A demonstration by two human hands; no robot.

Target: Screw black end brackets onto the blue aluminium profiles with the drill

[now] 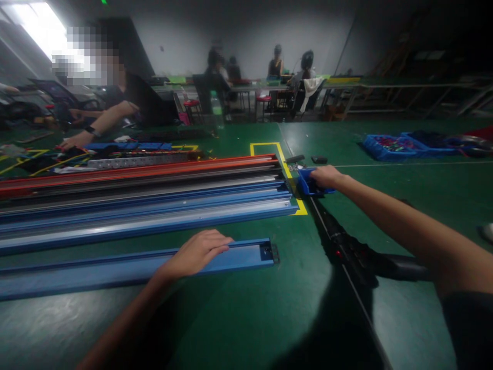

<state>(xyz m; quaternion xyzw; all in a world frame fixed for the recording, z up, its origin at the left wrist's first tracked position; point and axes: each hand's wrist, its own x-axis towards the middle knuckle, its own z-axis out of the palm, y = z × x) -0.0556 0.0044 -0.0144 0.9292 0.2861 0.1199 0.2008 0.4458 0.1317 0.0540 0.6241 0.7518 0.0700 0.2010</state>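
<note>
My left hand lies over a long blue metal rail close to its right end, the fingers wrapped over the far edge. A small dark bracket sticks out at that end. My right hand reaches into a small blue bin; its fingertips and what they touch are hidden inside. Below the bin a black power screwdriver with a long thin shaft lies on the green table, under my right forearm.
Several blue, black and orange rails lie beyond the held one, ending near yellow tape. Blue trays of small parts stand at the far right. A co-worker's hand is among parts at the far left, and a bottle stands behind.
</note>
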